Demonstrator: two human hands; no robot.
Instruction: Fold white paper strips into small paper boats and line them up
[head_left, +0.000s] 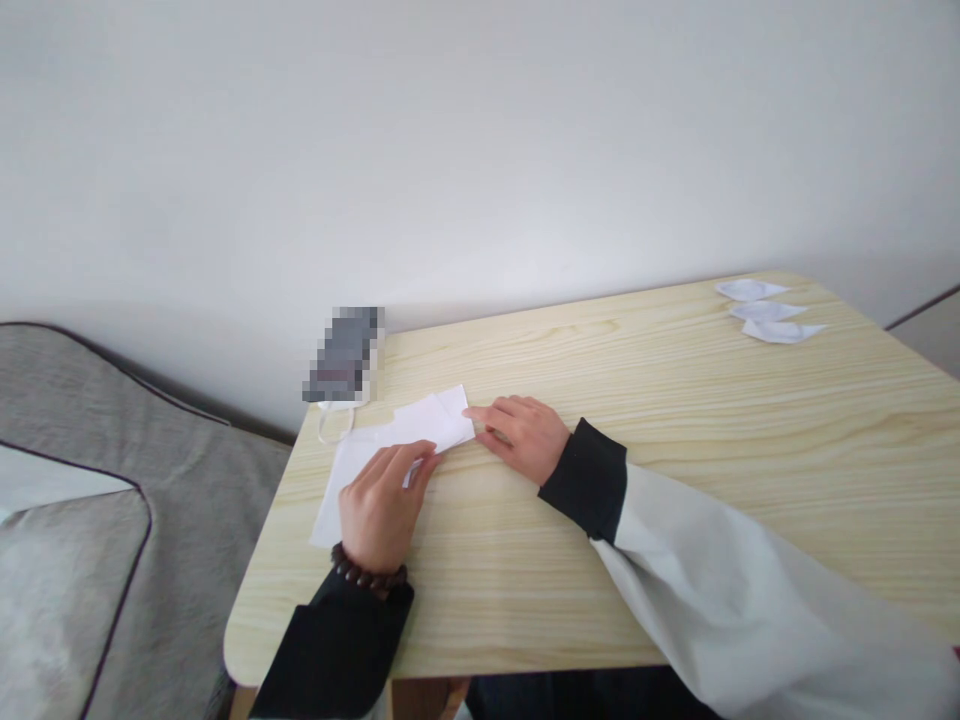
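Observation:
A folded sheet of white paper [439, 415] lies on the left half of the wooden table. My left hand [386, 500], with a dark bead bracelet at the wrist, pinches its near edge between thumb and fingers. At the paper's right end is my right hand [523, 435], its index fingertip touching the corner and its thumb close below. Whether the right fingers grip the paper or only press on it cannot be made out. Under and beside the folded piece is more white paper [330, 505], partly covered by my left hand and wrist.
Several folded white paper pieces [780, 330] lie in a row at the table's [675, 400] far right. A blurred-out dark object [345, 350] stands at the far left corner, with a white loop [335, 425] beside it. A grey sofa [202, 510] adjoins the left edge; a white wall [480, 150] rises behind.

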